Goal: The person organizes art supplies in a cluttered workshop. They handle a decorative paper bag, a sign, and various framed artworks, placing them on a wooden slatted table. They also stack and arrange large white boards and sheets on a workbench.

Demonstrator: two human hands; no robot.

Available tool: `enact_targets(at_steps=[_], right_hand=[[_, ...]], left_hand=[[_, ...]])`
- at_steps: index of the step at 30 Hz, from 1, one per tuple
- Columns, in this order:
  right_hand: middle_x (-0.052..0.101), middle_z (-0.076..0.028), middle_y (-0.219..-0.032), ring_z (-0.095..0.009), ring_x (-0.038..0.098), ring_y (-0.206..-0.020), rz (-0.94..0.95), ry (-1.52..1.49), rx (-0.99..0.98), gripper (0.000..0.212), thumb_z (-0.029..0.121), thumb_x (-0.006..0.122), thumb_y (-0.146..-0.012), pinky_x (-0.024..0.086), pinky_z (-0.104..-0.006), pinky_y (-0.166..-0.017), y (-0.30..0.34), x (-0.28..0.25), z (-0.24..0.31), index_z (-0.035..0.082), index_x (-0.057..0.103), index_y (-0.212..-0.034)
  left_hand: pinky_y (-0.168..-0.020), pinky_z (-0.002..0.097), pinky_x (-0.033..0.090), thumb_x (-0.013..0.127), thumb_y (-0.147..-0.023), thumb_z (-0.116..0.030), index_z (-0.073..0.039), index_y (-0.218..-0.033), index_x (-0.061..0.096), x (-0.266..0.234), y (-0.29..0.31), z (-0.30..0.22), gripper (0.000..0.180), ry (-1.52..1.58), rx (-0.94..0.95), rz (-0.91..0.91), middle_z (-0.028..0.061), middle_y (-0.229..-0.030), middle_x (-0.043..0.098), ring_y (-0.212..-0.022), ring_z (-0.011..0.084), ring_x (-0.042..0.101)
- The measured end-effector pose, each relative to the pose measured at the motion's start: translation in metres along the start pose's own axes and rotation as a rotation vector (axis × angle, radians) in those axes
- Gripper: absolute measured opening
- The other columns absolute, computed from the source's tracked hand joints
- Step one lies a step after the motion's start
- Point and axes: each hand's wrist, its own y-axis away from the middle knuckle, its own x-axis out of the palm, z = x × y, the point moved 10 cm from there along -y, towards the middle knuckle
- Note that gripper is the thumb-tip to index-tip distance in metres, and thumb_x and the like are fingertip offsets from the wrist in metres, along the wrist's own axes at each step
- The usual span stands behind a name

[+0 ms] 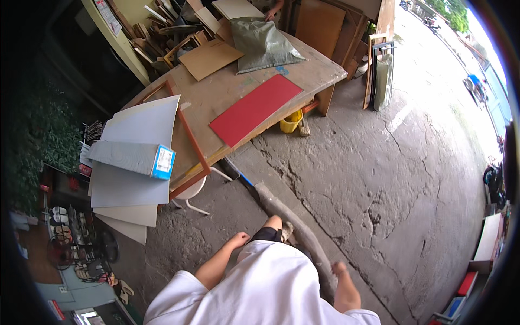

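Panel [257,110], red, looks light, stiff, best edge-held; left hand [238,239], right hand [340,269]: cannot tell whether fingers are closed.

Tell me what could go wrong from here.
The foot is beside the long concrete strip, which looks raised, so the person might trip.

The grey carton with a blue end lies across loosely fanned white boards; a bump from the left hand or arm might make it slide. What supports the boards is hidden.

The red panel lies near the table's edge and could be knocked off.
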Motion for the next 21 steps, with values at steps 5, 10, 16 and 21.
enact_targets(at_steps=[5,10,16,21], right_hand=[[0.071,-0.011,-0.090,-0.018,0.068,-0.081,-0.633,-0.539,-0.585,0.029,0.026,0.058,-0.099,0.053,-0.0315,-0.072,0.028,-0.370,0.279,-0.001,0.065,-0.109],[0.068,-0.006,-0.084,-0.014,0.064,-0.071,-0.718,-0.469,-1.028,0.021,0.020,0.055,-0.101,0.051,-0.0283,-0.066,0.072,-0.509,0.443,0.004,0.063,-0.112],[0.067,-0.009,-0.077,-0.017,0.064,-0.071,-0.509,-0.198,-0.632,0.022,0.020,0.058,-0.097,0.050,-0.0303,-0.064,-0.046,-0.479,0.376,0.003,0.066,-0.110],[0.073,-0.015,-0.094,-0.027,0.071,-0.082,-0.137,-0.416,-0.155,0.032,0.028,0.059,-0.096,0.055,-0.0395,-0.074,-0.093,-0.445,0.241,0.001,0.066,-0.112]], left_hand=[[-0.090,0.0428,0.049,0.063,-0.088,-0.024,-0.004,-0.110,0.071,0.041,-0.043,-0.035,0.031,0.150,0.017,0.066,0.0225,-0.113,0.069,-0.106,0.0348,0.066],[-0.092,0.0417,0.049,0.065,-0.086,-0.026,-0.002,-0.109,0.071,0.059,-0.126,-0.086,0.034,-0.259,0.011,0.192,0.0222,-0.114,0.068,-0.108,0.0338,0.066],[-0.086,0.0363,0.053,0.063,-0.091,-0.039,-0.003,-0.105,0.069,-0.008,-0.307,-0.261,0.039,0.013,-0.174,0.082,0.0177,-0.104,0.071,-0.094,0.0223,0.068],[-0.089,0.0349,0.052,0.060,-0.098,-0.034,-0.002,-0.115,0.064,-0.045,-0.398,-0.503,0.036,0.331,0.219,0.051,0.0147,-0.109,0.071,-0.102,0.0233,0.067]])
